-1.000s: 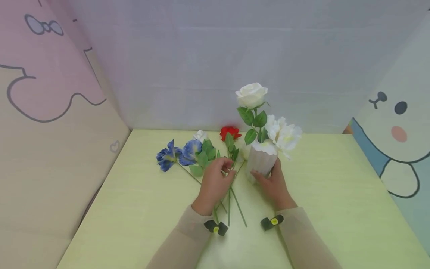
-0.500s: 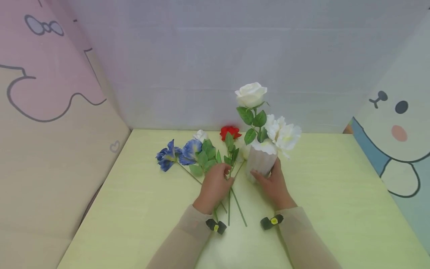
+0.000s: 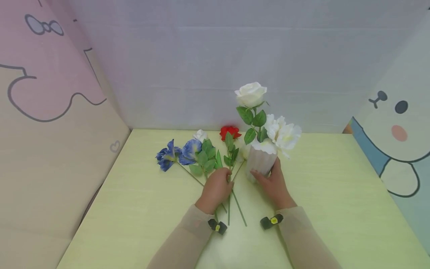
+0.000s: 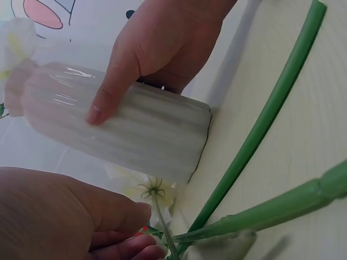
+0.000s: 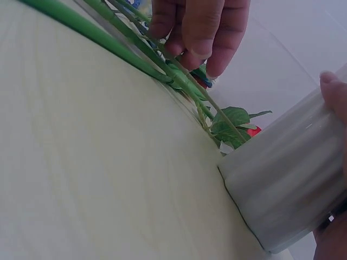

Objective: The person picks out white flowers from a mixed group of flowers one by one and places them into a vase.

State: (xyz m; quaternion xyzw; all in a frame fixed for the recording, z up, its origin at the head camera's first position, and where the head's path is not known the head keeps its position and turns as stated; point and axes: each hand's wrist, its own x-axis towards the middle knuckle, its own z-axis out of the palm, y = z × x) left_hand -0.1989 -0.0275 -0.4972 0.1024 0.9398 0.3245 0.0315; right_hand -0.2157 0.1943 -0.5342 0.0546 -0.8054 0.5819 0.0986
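Right hand point(image 3: 276, 188) grips vase point(image 3: 262, 162) holding white flowers point(image 3: 251, 95).

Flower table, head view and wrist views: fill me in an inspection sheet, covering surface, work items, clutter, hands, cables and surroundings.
Surface: pale yellow table, faint grain.
Work items: white vase standing on it, containing a white rose and a frilly white bloom; blue blooms, a red bloom and crossing green stems lie alongside.
Clutter: nothing seen.
Hands: right hand holds the vase; left hand is at the stems, grip unclear.
Cables: nothing seen.
Surroundings: greyish backdrop behind, cartoon-printed panels either side.
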